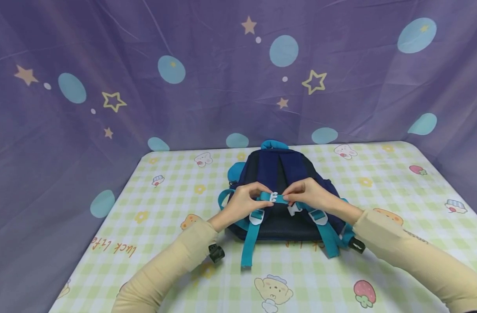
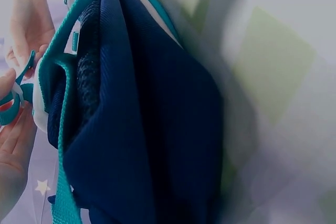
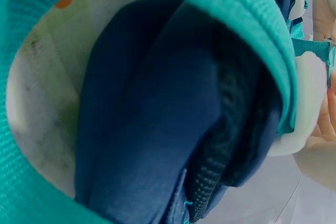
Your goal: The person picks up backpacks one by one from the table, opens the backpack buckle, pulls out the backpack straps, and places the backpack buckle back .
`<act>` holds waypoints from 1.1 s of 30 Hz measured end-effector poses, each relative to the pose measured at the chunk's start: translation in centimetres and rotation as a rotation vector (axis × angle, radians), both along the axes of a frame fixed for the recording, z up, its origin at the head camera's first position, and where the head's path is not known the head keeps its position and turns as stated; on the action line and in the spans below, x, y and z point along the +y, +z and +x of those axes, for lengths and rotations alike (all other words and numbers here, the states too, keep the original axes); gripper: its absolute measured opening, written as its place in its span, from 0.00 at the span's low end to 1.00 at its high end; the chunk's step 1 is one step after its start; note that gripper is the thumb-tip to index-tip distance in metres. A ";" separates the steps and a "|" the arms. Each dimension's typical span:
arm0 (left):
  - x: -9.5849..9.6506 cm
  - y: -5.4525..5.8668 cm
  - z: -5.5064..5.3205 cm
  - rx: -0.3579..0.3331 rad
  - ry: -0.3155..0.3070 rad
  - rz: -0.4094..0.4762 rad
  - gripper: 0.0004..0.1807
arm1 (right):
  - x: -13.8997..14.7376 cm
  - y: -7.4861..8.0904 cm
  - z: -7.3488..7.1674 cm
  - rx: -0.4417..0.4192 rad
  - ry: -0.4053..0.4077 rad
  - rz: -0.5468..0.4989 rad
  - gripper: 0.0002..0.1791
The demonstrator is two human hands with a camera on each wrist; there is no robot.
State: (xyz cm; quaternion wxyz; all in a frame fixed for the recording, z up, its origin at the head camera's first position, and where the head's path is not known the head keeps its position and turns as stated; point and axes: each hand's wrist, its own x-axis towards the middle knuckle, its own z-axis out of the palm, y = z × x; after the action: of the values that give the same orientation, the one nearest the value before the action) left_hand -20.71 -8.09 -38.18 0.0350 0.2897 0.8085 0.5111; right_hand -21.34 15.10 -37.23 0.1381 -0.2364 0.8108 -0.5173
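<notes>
Head view, hands (image 1: 241,201) (image 1: 309,194) pinching teal strap (image 1: 280,199) beside white clip (image 1: 274,197), backpack (image 1: 281,222) partly hidden behind them.

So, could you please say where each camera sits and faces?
Head: headworn, facing forward and down at the backpack; left hand, right hand and sleeves show.
Left wrist: on that wrist, facing the backpack's side; hands partly at left edge.
Right wrist: on that wrist, facing the backpack through a teal loop; hands partly at right edge.
Both wrist views share the backpack.

Navy backpack (image 1: 279,228) lying on its front, teal strap (image 1: 281,199) across it, white buckle (image 1: 274,197) on strap
</notes>
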 end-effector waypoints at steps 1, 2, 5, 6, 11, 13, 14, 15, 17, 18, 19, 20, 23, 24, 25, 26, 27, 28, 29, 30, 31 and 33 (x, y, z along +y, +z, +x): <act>0.0 0.0 0.0 -0.006 -0.003 0.001 0.12 | 0.0 0.0 0.0 0.004 0.004 -0.002 0.11; 0.0 0.0 0.0 -0.010 -0.005 0.003 0.13 | -0.1 -0.1 0.0 0.006 0.008 -0.003 0.11; 0.1 -0.1 0.1 -0.017 -0.012 0.009 0.13 | -0.2 -0.1 -0.1 0.013 0.016 -0.006 0.11; 0.1 -0.1 0.1 -0.020 -0.014 0.010 0.13 | -0.3 -0.2 -0.1 0.015 0.017 -0.006 0.11; 0.3 -0.2 0.1 -0.022 -0.018 0.005 0.13 | -0.6 -0.2 -0.1 0.024 0.020 -0.011 0.10; 0.4 -0.1 0.1 -0.019 -0.018 -0.002 0.13 | -0.6 -0.2 -0.1 0.023 0.018 -0.012 0.10; 0.4 -0.1 0.1 -0.017 -0.019 -0.004 0.13 | -0.6 -0.2 -0.1 0.024 0.016 -0.010 0.11; 0.4 0.0 0.1 -0.015 -0.019 -0.006 0.13 | -0.6 -0.3 -0.1 0.025 0.014 -0.008 0.11; 0.4 0.0 0.1 -0.007 -0.022 -0.007 0.13 | -0.6 -0.3 -0.1 0.028 0.008 -0.001 0.12; 0.4 0.0 0.0 -0.005 -0.021 -0.006 0.12 | -0.6 -0.3 -0.1 0.023 0.002 0.002 0.12; 0.4 0.0 0.0 -0.004 -0.020 -0.003 0.12 | -0.6 -0.3 0.0 0.024 0.001 0.004 0.12; 0.4 0.0 0.0 -0.003 -0.020 0.000 0.13 | -0.5 -0.3 0.0 0.020 -0.004 0.007 0.13; 0.4 -0.1 0.1 0.000 -0.016 0.008 0.13 | -0.4 -0.3 0.0 -0.001 -0.011 0.006 0.14; 0.3 -0.1 0.0 -0.001 -0.014 0.010 0.13 | -0.3 -0.3 0.0 -0.010 -0.015 0.005 0.14; 0.3 -0.1 0.1 0.000 -0.015 0.014 0.13 | -0.3 -0.3 0.0 -0.013 -0.015 0.003 0.14; 0.3 -0.1 0.1 0.001 -0.015 0.016 0.13 | -0.2 -0.3 0.0 -0.019 -0.017 0.002 0.14; 0.3 -0.1 0.1 0.003 -0.015 0.019 0.12 | -0.2 -0.4 0.0 -0.021 -0.016 0.000 0.14; 0.3 -0.1 0.0 0.004 -0.017 0.022 0.12 | -0.1 -0.4 -0.1 -0.021 -0.016 -0.002 0.13; 0.2 -0.1 0.0 0.005 -0.019 0.025 0.12 | -0.1 -0.4 -0.1 -0.021 -0.015 -0.004 0.13; 0.2 -0.1 0.0 0.006 -0.021 0.028 0.12 | -0.1 -0.4 -0.1 -0.021 -0.015 -0.007 0.13; 0.2 -0.1 0.0 0.005 -0.023 0.029 0.12 | -0.1 -0.4 -0.1 -0.019 -0.014 -0.009 0.13; 0.2 -0.1 0.0 0.002 -0.024 0.029 0.12 | -0.1 -0.5 -0.2 -0.019 -0.016 -0.014 0.12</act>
State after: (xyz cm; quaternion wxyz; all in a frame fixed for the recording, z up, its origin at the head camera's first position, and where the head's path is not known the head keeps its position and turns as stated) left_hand -20.71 -7.93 -38.29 0.0363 0.3003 0.7975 0.5220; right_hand -21.50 14.96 -37.69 0.1398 -0.2260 0.8077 -0.5262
